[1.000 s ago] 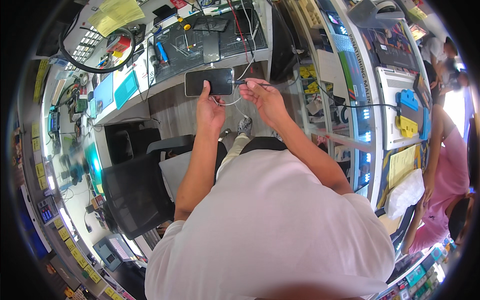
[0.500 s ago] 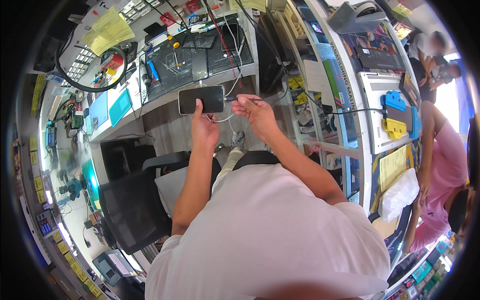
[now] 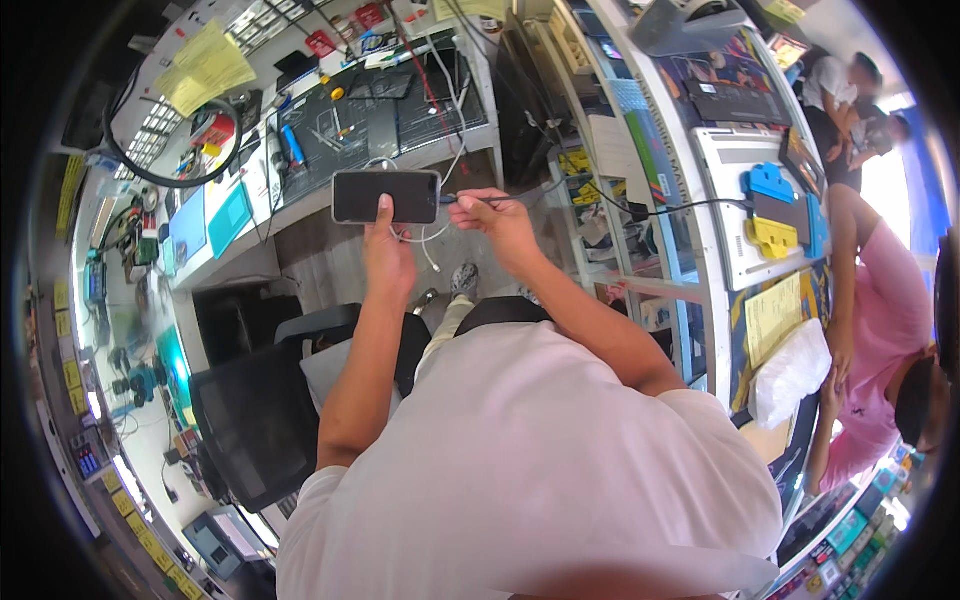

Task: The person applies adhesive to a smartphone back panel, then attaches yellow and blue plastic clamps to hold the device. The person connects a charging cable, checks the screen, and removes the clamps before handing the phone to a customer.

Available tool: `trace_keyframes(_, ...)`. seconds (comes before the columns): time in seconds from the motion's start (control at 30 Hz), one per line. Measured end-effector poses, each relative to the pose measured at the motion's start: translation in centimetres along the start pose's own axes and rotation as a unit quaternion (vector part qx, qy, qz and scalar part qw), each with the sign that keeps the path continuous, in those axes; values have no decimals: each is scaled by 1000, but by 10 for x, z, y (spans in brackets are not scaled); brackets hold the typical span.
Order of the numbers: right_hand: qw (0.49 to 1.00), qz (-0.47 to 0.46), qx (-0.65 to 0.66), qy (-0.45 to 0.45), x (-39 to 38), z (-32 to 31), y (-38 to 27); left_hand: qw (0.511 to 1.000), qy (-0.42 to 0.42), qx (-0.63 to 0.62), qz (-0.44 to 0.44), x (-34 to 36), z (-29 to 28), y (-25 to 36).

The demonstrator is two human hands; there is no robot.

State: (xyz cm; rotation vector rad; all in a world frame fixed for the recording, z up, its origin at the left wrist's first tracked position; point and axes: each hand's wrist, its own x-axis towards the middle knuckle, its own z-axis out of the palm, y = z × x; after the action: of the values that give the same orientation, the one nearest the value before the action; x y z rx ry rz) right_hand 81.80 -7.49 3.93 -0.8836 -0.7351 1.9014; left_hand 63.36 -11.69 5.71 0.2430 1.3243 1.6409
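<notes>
A smartphone (image 3: 360, 198) with a dark screen and a light rim lies sideways in my left hand (image 3: 388, 250); the thumb rests on its front and the other fingers are hidden beneath it. At the phone's right end, my right hand (image 3: 492, 215) pinches a black cable (image 3: 520, 197) by its plug. Whether the plug sits fully in the phone's port, I cannot tell. A white cable (image 3: 428, 240) hangs below the phone, its loose connector dangling near my left hand.
Ahead stands a workbench with a black mat (image 3: 350, 120), tools and cables. A white-framed glass display case (image 3: 690, 250) runs along the right, with an opened laptop part (image 3: 745, 190) and a plastic bag (image 3: 792, 375) on top. An office chair (image 3: 250, 420) is at left. A person in pink (image 3: 880, 290) sits far right.
The view has shifted a little, and both hands with the phone appear slightly farther left. The white cable's loose end now shows below the phone. My grip looks the same.
</notes>
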Motion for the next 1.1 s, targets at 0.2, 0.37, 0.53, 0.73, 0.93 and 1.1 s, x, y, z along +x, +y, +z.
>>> trace_keyframes(0.2, 995, -76, 12, -71, 12, -12, 26, 981, -167, -70, -71, 4, -25, -12)
trace_keyframes(0.37, 996, 47, -69, -31, -11, -15, 25, 994, -40, -41, -94, 22, -38, -20)
trace_keyframes(0.53, 977, 40, -211, -4, -71, -62, -13, 995, -30, -44, -88, 50, -44, -17)
trace_keyframes(0.73, 950, -124, -225, 180, -169, -67, -90, 992, -83, -3, -93, 67, -22, 4)
trace_keyframes(0.93, 753, -432, -238, 436, -234, -51, -131, 982, -142, 34, -119, 101, -16, 3)
trace_keyframes(1.1, 615, -476, -356, 518, -247, -78, -140, 968, -175, 21, -176, 113, -12, -2)
